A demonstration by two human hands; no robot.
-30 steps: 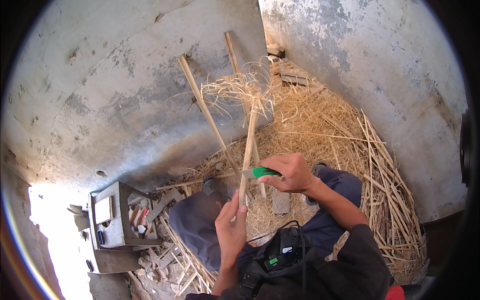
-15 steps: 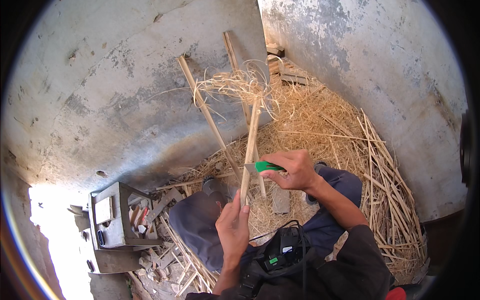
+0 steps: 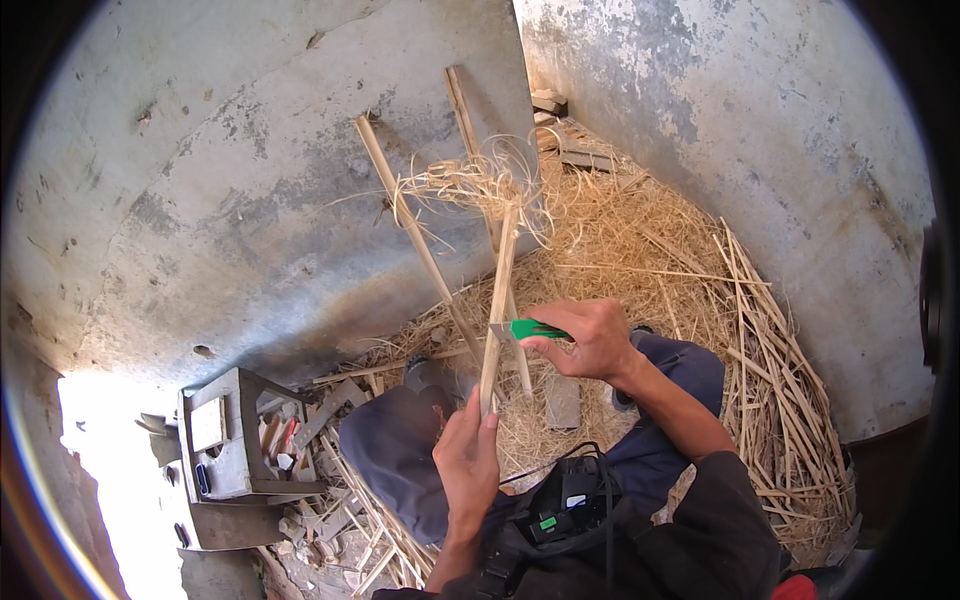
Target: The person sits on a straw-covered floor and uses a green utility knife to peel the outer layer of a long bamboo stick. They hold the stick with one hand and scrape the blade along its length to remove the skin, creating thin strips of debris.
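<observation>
My left hand (image 3: 467,450) is closed round the lower end of a pale wooden stick (image 3: 500,285), which slants up and away from me. In my right hand (image 3: 590,340) is a knife with a green handle (image 3: 530,329). Its blade (image 3: 502,330) lies across the stick, touching it above my left hand. Thin curled shavings (image 3: 470,180) hang in a tangle at the stick's far end. Two longer wooden poles (image 3: 405,215) lean against the wall behind the stick.
Fine shavings (image 3: 620,230) cover the floor ahead, and a pile of split sticks (image 3: 780,390) lies along the right. At left stands a wooden stool on its side (image 3: 228,480), with scraps around it. Worn walls (image 3: 250,180) rise ahead and at right.
The shavings at the stick's far end have shifted and sunk a little. Both hands keep nearly the same place, with the blade still against the stick.
</observation>
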